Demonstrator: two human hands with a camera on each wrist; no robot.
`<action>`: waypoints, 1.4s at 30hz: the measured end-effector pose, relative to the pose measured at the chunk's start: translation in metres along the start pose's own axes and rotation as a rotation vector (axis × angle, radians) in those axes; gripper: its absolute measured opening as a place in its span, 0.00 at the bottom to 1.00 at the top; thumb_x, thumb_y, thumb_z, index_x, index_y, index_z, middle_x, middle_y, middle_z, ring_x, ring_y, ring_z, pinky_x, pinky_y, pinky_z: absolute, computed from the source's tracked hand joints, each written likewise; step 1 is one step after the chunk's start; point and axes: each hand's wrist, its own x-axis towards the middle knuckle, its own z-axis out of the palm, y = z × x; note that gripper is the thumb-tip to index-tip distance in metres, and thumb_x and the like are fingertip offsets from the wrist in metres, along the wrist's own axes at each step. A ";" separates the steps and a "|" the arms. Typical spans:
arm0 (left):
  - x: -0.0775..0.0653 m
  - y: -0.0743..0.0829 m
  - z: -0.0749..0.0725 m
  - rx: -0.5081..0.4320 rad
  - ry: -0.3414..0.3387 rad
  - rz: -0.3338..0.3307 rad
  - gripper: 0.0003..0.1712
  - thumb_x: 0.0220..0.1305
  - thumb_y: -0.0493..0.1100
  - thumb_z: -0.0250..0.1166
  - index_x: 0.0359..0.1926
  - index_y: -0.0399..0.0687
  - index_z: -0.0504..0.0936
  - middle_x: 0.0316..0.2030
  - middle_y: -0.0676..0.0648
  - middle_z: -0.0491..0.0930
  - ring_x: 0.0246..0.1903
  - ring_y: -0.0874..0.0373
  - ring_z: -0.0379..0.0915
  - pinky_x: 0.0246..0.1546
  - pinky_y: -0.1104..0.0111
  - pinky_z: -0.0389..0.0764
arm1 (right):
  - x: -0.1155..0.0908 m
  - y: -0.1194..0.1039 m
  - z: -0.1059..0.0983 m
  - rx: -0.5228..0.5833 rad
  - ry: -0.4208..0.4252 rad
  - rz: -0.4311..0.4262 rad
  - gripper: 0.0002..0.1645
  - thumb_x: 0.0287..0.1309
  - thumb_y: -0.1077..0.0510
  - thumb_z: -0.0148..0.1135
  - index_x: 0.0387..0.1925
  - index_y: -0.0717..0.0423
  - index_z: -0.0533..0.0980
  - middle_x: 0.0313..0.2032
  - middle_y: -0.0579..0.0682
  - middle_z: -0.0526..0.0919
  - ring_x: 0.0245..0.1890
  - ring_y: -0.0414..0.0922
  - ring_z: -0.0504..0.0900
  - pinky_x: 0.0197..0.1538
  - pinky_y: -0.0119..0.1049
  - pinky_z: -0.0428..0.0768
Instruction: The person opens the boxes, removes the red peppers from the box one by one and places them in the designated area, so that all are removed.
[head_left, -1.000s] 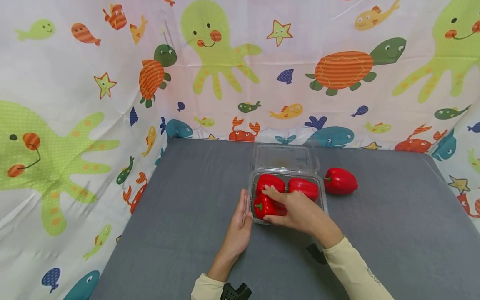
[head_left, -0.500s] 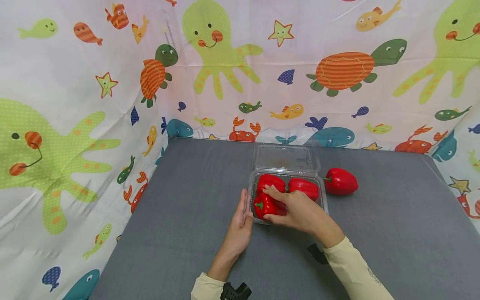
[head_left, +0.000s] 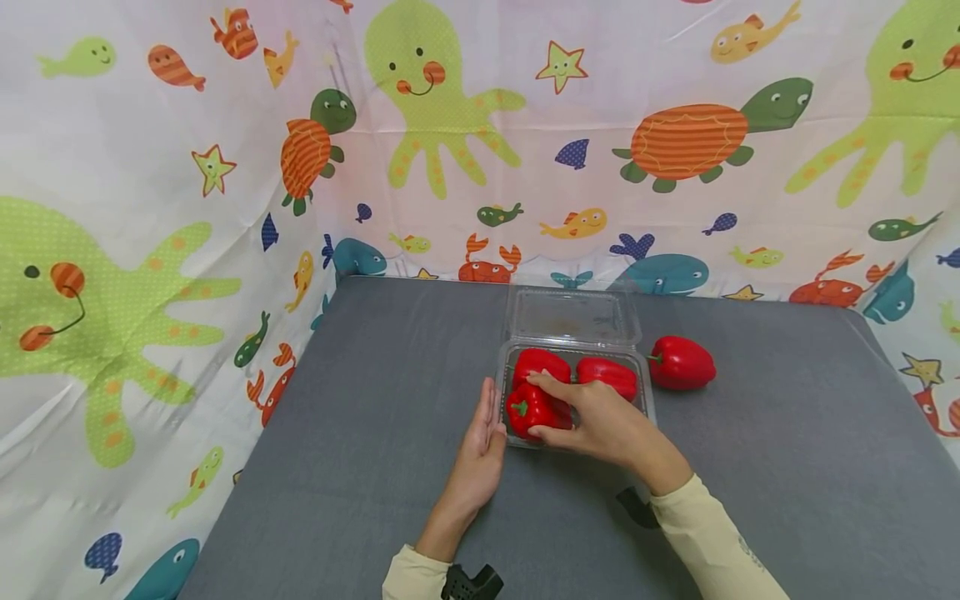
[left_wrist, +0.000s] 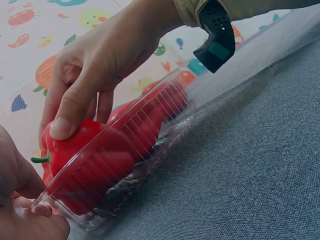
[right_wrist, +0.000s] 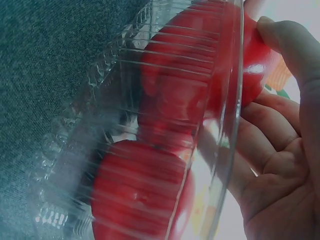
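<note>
A clear plastic clamshell container (head_left: pixel 651 407) sits on the grey table, its lid (head_left: pixel 573 317) folded back. Two red bell peppers lie along its back, one at the left (head_left: pixel 538 362) and one at the right (head_left: pixel 609 373). My right hand (head_left: pixel 611 423) grips a third red bell pepper (left_wrist: pixel 75 145) at the front left, thumb on the near side and fingers across its top. Its green stem points left. Alongside the container's left wall, my left hand (head_left: pixel 476 454) rests with straight fingers; in the left wrist view its fingertips are right at the rim.
Another red bell pepper (head_left: pixel 682 363) lies on the table just right of the container. Behind the table hangs a white curtain (head_left: pixel 450 225) printed with sea animals, which also runs down both sides. Grey cloth (head_left: pixel 360 417) covers the tabletop.
The front pepper has shifted slightly upward and tilted within the right hand's grip. The right hand has moved a little to the right; the left hand has stayed in place.
</note>
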 end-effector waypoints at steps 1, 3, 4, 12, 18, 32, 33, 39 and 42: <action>0.000 0.000 0.000 -0.001 0.000 0.000 0.44 0.82 0.30 0.48 0.86 0.51 0.36 0.86 0.51 0.38 0.83 0.59 0.36 0.78 0.62 0.50 | 0.000 0.000 0.000 0.001 0.001 0.000 0.50 0.53 0.37 0.81 0.75 0.44 0.74 0.27 0.35 0.86 0.26 0.31 0.81 0.37 0.26 0.84; 0.000 0.000 0.000 -0.005 0.001 -0.002 0.44 0.82 0.30 0.48 0.86 0.53 0.36 0.86 0.51 0.38 0.83 0.60 0.36 0.78 0.63 0.51 | -0.001 0.000 -0.001 0.003 0.002 0.003 0.50 0.53 0.37 0.81 0.75 0.44 0.74 0.28 0.35 0.86 0.27 0.31 0.82 0.37 0.26 0.84; 0.000 0.001 0.000 -0.005 0.002 -0.002 0.44 0.82 0.31 0.48 0.86 0.53 0.36 0.86 0.51 0.38 0.83 0.60 0.36 0.78 0.64 0.51 | -0.001 0.000 -0.001 0.003 0.003 0.004 0.50 0.53 0.37 0.81 0.75 0.44 0.74 0.28 0.35 0.86 0.27 0.32 0.81 0.37 0.27 0.84; 0.000 0.001 0.001 -0.008 0.008 0.005 0.44 0.82 0.31 0.48 0.86 0.55 0.37 0.86 0.51 0.38 0.83 0.62 0.37 0.77 0.66 0.51 | -0.003 0.001 -0.004 0.000 0.010 0.006 0.50 0.53 0.36 0.80 0.75 0.42 0.74 0.26 0.32 0.83 0.26 0.33 0.80 0.35 0.28 0.84; -0.001 0.001 0.001 -0.011 0.007 -0.001 0.44 0.83 0.32 0.49 0.86 0.56 0.36 0.86 0.52 0.38 0.83 0.61 0.37 0.77 0.65 0.51 | -0.003 -0.001 -0.005 -0.001 0.025 -0.016 0.49 0.53 0.37 0.81 0.75 0.41 0.74 0.25 0.32 0.81 0.26 0.37 0.80 0.33 0.27 0.83; -0.001 0.001 0.002 -0.015 0.007 0.013 0.44 0.82 0.30 0.47 0.86 0.52 0.35 0.85 0.54 0.37 0.83 0.60 0.36 0.78 0.66 0.51 | -0.008 -0.010 -0.016 0.019 0.059 -0.045 0.49 0.53 0.42 0.83 0.75 0.43 0.73 0.36 0.40 0.88 0.36 0.41 0.84 0.39 0.38 0.90; -0.001 0.001 0.002 -0.017 0.007 0.013 0.44 0.82 0.30 0.47 0.86 0.52 0.35 0.85 0.54 0.37 0.83 0.60 0.36 0.78 0.66 0.51 | -0.009 -0.010 -0.016 0.019 0.058 -0.042 0.49 0.52 0.43 0.83 0.75 0.43 0.73 0.37 0.40 0.89 0.37 0.41 0.85 0.40 0.39 0.90; 0.000 0.001 0.003 -0.013 0.009 0.015 0.43 0.81 0.29 0.46 0.86 0.48 0.35 0.85 0.54 0.38 0.83 0.62 0.36 0.78 0.68 0.50 | -0.012 -0.013 -0.023 0.025 0.052 -0.029 0.51 0.52 0.44 0.83 0.76 0.42 0.71 0.41 0.41 0.89 0.39 0.41 0.86 0.41 0.39 0.91; 0.000 0.001 0.003 -0.003 0.008 0.023 0.43 0.82 0.29 0.46 0.86 0.47 0.35 0.86 0.52 0.37 0.83 0.60 0.36 0.78 0.66 0.50 | -0.014 -0.012 -0.026 0.034 0.051 -0.028 0.52 0.52 0.44 0.83 0.77 0.42 0.71 0.42 0.40 0.90 0.39 0.41 0.86 0.42 0.41 0.91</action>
